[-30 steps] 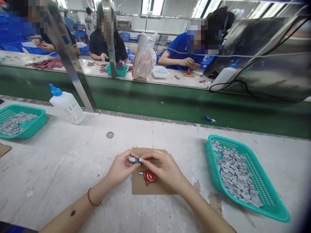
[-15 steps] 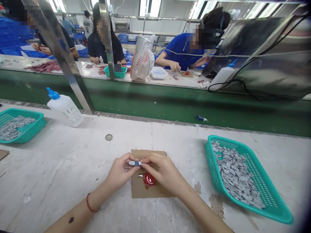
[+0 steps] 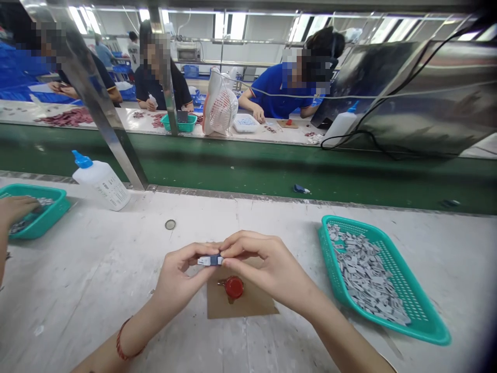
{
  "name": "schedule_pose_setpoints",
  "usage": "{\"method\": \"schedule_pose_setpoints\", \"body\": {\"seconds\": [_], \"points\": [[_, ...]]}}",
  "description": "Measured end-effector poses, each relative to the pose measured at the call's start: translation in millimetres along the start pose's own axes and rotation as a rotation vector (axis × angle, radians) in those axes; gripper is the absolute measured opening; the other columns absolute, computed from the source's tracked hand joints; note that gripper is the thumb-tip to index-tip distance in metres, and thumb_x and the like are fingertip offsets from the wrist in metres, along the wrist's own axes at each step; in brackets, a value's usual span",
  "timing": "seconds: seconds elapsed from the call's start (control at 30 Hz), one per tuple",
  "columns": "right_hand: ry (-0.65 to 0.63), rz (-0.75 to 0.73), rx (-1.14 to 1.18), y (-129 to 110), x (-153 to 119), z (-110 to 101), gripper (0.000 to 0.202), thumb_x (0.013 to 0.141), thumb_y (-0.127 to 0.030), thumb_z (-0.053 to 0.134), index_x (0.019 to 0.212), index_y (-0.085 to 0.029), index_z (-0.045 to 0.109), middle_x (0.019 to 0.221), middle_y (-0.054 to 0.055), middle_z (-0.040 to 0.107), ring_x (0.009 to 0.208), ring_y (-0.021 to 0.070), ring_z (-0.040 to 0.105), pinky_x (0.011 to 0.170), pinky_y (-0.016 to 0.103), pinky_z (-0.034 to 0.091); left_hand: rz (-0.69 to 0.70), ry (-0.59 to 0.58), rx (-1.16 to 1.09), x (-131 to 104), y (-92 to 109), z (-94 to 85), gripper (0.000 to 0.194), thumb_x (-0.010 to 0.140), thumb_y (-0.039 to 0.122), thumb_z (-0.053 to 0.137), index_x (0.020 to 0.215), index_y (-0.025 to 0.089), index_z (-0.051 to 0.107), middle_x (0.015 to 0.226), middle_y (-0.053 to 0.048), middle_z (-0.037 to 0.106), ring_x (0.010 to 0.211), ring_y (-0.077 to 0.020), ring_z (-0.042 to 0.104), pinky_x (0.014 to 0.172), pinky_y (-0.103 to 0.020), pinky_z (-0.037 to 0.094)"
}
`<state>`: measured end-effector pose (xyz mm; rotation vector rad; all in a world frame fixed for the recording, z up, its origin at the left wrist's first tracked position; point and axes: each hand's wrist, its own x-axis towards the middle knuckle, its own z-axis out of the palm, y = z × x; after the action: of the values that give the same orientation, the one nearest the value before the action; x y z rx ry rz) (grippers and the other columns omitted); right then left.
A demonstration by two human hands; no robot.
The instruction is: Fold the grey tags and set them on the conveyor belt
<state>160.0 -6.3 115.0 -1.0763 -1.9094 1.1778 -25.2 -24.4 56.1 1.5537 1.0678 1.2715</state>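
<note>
Head view: left hand [image 3: 180, 272] pinches the pale end of a small blue-and-white piece [image 3: 210, 260], thumb against fingers. Forearm rises inward from lower left. Piece sits between both hands, above the cardboard [image 3: 243, 303], long axis roughly level, left to right. Right hand [image 3: 267, 267] pinches its other end, fingertips closed, forearm angled in from lower right.

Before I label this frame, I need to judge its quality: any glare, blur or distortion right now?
Head view: windows blown out white; streaky glare on the metal panel; dark blur along the right edge; the right-hand green basket seems stretched by the lens; the small held piece shows little fine detail.
</note>
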Motion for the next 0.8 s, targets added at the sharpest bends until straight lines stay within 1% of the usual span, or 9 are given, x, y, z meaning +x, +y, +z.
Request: {"method": "schedule_pose_setpoints", "body": {"seconds": [0.1, 0.17, 0.23, 0.33, 0.43, 0.57, 0.63, 0.7, 0.8], "points": [[0.075, -0.031, 0.078, -21, 0, -5, 0.008, 0.08, -0.018, 0.069, 0.073, -0.021, 0.073, 0.09, 0.002, 0.068, 0.085, 0.0141, 0.065, 0.077, 0.027, 0.053, 0.204, 0.011, 0.081, 3, 23, -6.4, 0.018, 0.078, 0.009, 0.068, 0.092, 0.021, 0.07, 0.099, -0.004, 0.075, 0.097, -0.0186, 0.07, 0.082, -0.027, 0.06], [0.075, 0.008, 0.192, -26, 0, -7, 0.005, 0.076, -0.02, 0.073, 0.072, -0.02, 0.072, 0.088, 0.002, 0.066, 0.079, 0.0138, 0.065, 0.071, 0.027, 0.054, 0.339, -0.001, 0.143, 4, 33, -9.4, 0.024, 0.077, 0.006, 0.069, 0.094, 0.022, 0.069, 0.1, -0.003, 0.075, 0.097, -0.0191, 0.07, 0.084, -0.029, 0.06], [0.011, 0.095, 0.348, -26, 0, -8, 0.009, 0.073, -0.023, 0.077, 0.076, -0.02, 0.069, 0.083, 0.001, 0.065, 0.07, 0.0134, 0.065, 0.063, 0.027, 0.054, 0.444, -0.031, 0.205, 5, 40, -11.3, 0.029, 0.076, 0.004, 0.07, 0.098, 0.023, 0.068, 0.104, -0.004, 0.075, 0.096, -0.0199, 0.071, 0.083, -0.031, 0.06], [-0.098, 0.207, 0.536, -22, -3, -9, 0.021, 0.07, -0.026, 0.08, 0.08, -0.02, 0.062, 0.069, -0.001, 0.064, 0.06, 0.0145, 0.065, 0.058, 0.029, 0.053, 0.524, -0.096, 0.28, 5, 47, -12.5, 0.034, 0.076, 0.003, 0.069, 0.104, 0.024, 0.067, 0.106, -0.005, 0.074, 0.091, -0.02, 0.072, 0.077, -0.03, 0.061], [-0.113, 0.228, 0.591, -22, -4, -10, 0.022, 0.071, -0.026, 0.079, 0.078, -0.019, 0.06, 0.068, -0.001, 0.064, 0.062, 0.0149, 0.065, 0.059, 0.029, 0.052, 0.548, -0.13, 0.315, 7, 53, -12.2, 0.036, 0.077, 0.003, 0.068, 0.106, 0.024, 0.066, 0.1, -0.003, 0.076, 0.084, -0.018, 0.073, 0.072, -0.027, 0.061], [-0.115, 0.153, 0.661, -22, -4, -10, 0.021, 0.074, -0.022, 0.077, 0.082, -0.02, 0.058, 0.072, -0.003, 0.061, 0.065, 0.01, 0.061, 0.06, 0.023, 0.049, 0.492, -0.121, 0.271, 9, 55, -9.6, 0.036, 0.076, 0.001, 0.068, 0.103, 0.024, 0.066, 0.102, -0.002, 0.075, 0.085, -0.0167, 0.072, 0.074, -0.026, 0.06], [-0.134, 0.125, 0.703, -20, -3, -9, 0.026, 0.075, -0.022, 0.076, 0.092, -0.021, 0.057, 0.08, -0.003, 0.06, 0.07, 0.0091, 0.06, 0.063, 0.021, 0.049, 0.443, -0.099, 0.239, 10, 55, -7.7, 0.032, 0.076, 0.003, 0.069, 0.1, 0.024, 0.066, 0.101, -0.002, 0.075, 0.088, -0.0176, 0.072, 0.078, -0.029, 0.06], [-0.183, 0.113, 0.729, -17, -3, -6, 0.03, 0.08, -0.027, 0.072, 0.105, -0.023, 0.055, 0.089, -0.002, 0.059, 0.074, 0.0093, 0.061, 0.066, 0.022, 0.05, 0.416, -0.059, 0.242, 10, 55, -6.0, 0.03, 0.075, 0.006, 0.071, 0.098, 0.024, 0.066, 0.096, -0.002, 0.076, 0.086, -0.018, 0.07, 0.075, -0.031, 0.059], [-0.257, 0.085, 0.712, -15, -5, 0, 0.029, 0.09, -0.036, 0.059, 0.115, -0.023, 0.052, 0.086, 0.0, 0.06, 0.072, 0.0103, 0.062, 0.063, 0.023, 0.05, 0.412, 0.002, 0.262, 8, 54, -4.1, 0.026, 0.075, 0.007, 0.071, 0.094, 0.024, 0.067, 0.089, -0.003, 0.075, 0.081, -0.0175, 0.066, 0.068, -0.03, 0.058]]}}
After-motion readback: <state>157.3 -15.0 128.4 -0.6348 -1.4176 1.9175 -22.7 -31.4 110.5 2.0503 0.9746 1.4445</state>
